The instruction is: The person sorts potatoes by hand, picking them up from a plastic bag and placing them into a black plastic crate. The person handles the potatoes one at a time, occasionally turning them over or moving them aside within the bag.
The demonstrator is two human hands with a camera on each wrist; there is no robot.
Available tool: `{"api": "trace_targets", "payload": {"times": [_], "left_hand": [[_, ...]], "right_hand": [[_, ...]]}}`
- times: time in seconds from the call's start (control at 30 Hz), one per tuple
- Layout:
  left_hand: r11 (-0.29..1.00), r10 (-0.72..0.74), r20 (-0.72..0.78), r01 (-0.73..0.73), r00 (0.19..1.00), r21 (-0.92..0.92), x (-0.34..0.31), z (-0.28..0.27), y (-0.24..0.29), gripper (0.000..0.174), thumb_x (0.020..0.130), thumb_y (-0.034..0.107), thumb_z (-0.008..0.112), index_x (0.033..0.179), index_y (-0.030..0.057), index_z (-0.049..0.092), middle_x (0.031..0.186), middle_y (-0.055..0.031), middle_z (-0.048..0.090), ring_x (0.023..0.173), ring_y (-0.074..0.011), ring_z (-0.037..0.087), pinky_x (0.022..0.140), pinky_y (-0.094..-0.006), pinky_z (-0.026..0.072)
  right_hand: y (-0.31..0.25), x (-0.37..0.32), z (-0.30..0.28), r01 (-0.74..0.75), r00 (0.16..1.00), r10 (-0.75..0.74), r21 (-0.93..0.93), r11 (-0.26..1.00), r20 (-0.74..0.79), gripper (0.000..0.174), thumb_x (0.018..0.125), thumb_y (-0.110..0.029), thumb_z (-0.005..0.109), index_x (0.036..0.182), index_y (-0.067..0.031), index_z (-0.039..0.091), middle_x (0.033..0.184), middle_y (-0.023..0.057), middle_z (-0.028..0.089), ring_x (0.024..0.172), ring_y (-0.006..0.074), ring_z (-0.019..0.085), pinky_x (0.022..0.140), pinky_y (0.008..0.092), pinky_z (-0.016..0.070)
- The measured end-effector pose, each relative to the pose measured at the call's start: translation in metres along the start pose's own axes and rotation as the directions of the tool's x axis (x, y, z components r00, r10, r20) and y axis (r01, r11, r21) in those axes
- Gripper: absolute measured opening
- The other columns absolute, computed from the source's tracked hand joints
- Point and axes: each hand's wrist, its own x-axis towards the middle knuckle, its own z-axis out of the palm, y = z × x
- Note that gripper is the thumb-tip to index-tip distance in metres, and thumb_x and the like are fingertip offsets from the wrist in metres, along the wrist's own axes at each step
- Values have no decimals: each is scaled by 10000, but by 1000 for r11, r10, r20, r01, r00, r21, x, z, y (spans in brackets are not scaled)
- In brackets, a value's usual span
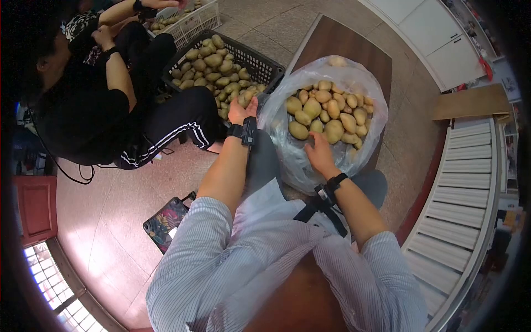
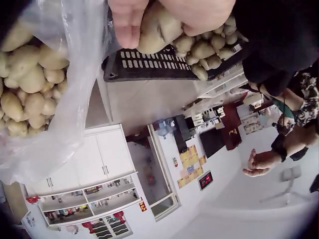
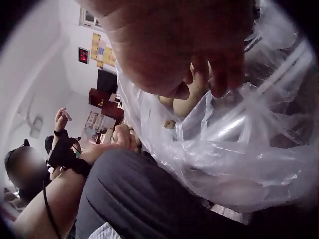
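Looking down from the head view, your left hand [image 1: 241, 112] is just beside the bag [image 1: 287, 160], on its left, with the fingers closed round one potato [image 1: 247, 98]. It sits between the bag and the black crate [image 1: 269, 67] of loose potatoes. Your right hand [image 1: 319, 154] is on the near rim of the bag, fingers dipped inside the edge. The bag rests against your lap with the heap of potatoes [image 1: 332, 113] filling it. At this size you cannot read which way the held potato points.

The left wrist view settles that. The potato is oval and is clamped between the fingers [image 2: 127, 22] and the palm. One rounded end pokes out towards the crate, away from the bag, and the other end is buried in the hand. Its long axis seems to run from the palm out past the fingertips. Expect it to be firm, fairly light and dry-skinned, so it should grip well round the middle. It would likely bruise if dropped hard.

In the right wrist view your fingers are curled into the plastic at the rim of the bag. The film looks thin, limp and slippery, and the load inside is probably heavy. Gather a good fold at the rim rather than pinching a single layer.
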Motion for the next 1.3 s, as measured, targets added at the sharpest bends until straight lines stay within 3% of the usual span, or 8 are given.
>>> {"api": "trace_targets", "payload": {"times": [0.13,0.17,0.2,0.23,0.4,0.63,0.87,1.3], "left_hand": [[993,76,122,-87,990,82,68,-44,4,472,959,256,534,1334,20,371,1248,-237,485,1100,-376,537,810,-450,569],[701,374,291,-474,881,533,109,-71,2,447,929,262,561,1255,-14,431,1185,-225,516,1047,-393,562,773,-468,556],[101,482,565,-683,670,724,145,-98,-10,433,899,268,588,1177,-49,492,1122,-214,546,994,-409,587,737,-486,543],[100,481,566,-683,670,723,128,-88,-8,433,899,268,588,1177,-49,492,1122,-214,546,994,-409,587,737,-486,543],[970,127,-145,-93,981,224,31,-17,-5,467,866,266,593,1207,-19,451,1070,-160,566,822,-394,630,707,-473,551],[870,-8,318,-150,948,469,-44,1,-41,208,889,162,532,1052,35,508,887,-112,557,657,-265,598,576,-400,525],[702,-362,242,92,900,706,-81,-4,-65,212,922,211,545,1038,33,543,883,-85,590,717,-222,605,613,-347,528],[425,-393,170,14,904,905,-77,-14,-81,136,888,197,554,935,70,553,833,-43,591,650,-166,596,548,-296,513]], "right_hand": [[-23,10,-14,50,998,-53,-67,996,-42,481,824,-104,606,1268,-40,433,1293,231,444,1036,429,554,892,480,456],[-28,14,-17,96,994,-101,-85,992,-49,487,824,-86,592,1281,-47,428,1325,233,414,1041,432,555,889,486,460],[-31,16,-18,144,987,-150,-103,984,-57,494,824,-68,577,1294,-55,423,1357,235,383,1045,435,556,886,492,463],[-33,20,-18,143,987,-150,-102,984,-58,494,824,-68,577,1294,-55,423,1357,235,383,1045,435,556,886,492,463],[-39,40,-12,188,982,-173,-284,940,77,539,818,-8,494,1341,-117,424,1394,212,379,993,425,592,848,487,487],[-40,51,-6,186,979,-125,-469,863,160,537,840,-54,472,1361,-179,444,1424,202,366,913,376,639,793,446,525],[-38,58,7,140,989,-97,-458,878,116,399,866,-134,506,1263,-155,534,1345,167,428,957,373,613,769,435,528],[-35,49,7,89,996,-91,-429,899,16,370,835,-124,567,1202,-127,523,1226,163,443,948,386,590,780,456,518]]}}
